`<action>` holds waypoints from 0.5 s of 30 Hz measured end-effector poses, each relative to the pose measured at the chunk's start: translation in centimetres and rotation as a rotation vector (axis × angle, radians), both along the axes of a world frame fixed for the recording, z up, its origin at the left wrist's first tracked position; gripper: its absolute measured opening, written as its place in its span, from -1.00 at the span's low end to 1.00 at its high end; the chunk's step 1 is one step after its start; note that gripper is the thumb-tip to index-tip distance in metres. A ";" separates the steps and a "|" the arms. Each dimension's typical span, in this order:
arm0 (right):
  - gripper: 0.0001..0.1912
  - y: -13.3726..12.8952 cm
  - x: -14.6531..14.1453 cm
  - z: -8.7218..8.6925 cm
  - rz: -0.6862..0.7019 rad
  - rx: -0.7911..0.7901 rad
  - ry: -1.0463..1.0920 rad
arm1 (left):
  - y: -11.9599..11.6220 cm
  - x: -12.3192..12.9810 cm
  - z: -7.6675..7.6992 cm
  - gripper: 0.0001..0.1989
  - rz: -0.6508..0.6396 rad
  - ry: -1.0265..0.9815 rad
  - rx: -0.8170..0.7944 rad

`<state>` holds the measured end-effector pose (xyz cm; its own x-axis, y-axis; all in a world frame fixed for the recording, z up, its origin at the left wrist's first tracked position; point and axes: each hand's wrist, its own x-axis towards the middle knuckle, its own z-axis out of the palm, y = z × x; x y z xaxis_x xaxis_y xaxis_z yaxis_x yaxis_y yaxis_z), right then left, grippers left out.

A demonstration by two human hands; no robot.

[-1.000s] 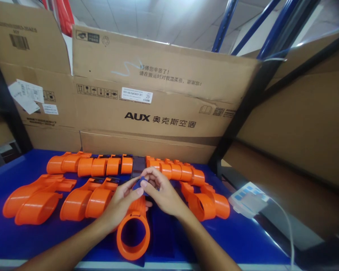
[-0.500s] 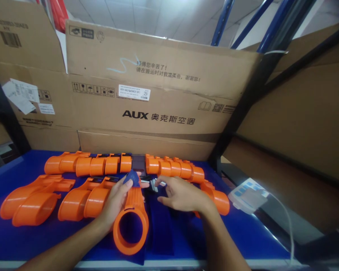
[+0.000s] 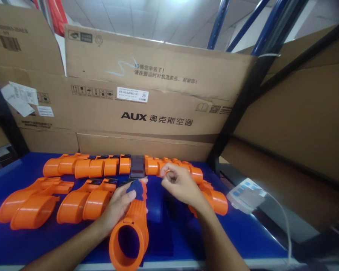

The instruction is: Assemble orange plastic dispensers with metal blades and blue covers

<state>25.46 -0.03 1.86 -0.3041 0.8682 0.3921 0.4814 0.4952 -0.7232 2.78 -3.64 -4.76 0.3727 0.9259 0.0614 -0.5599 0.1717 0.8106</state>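
My left hand (image 3: 118, 202) is closed around an orange plastic part with a ring end (image 3: 138, 218), held above the front of the blue table. The open ring points down toward me. At the part's upper end, under my thumb, sits a small dark blue piece (image 3: 135, 189). To the right, my right hand (image 3: 182, 185) hovers apart from the part, fingers curled in toward the thumb. Whether anything small is pinched there is hidden. Behind it stand similar orange parts (image 3: 151, 165) in a row.
More orange ring parts (image 3: 71, 207) stand in rows on the blue table (image 3: 39, 244). A dark phone-like device (image 3: 137, 172) lies at the back centre. On the right is a white box with a cable (image 3: 247, 195). Cardboard (image 3: 101, 143) and black posts (image 3: 228, 131) enclose the back and sides.
My right hand has moved up and right, away from a grey and black object beside my left hand, and its fingers have curled in. The held orange part has tilted and come slightly lower.
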 end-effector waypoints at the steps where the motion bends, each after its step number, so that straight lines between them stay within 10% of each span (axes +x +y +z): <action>1: -0.87 0.0 -0.2 -0.1 -0.009 0.019 0.051 | -0.1 0.0 0.0 -0.39 -0.005 -0.003 0.020; 15: -0.71 -0.3 -2.1 -0.9 0.201 -0.038 0.389 | 0.6 -0.5 -0.9 -0.36 0.119 -0.157 -0.044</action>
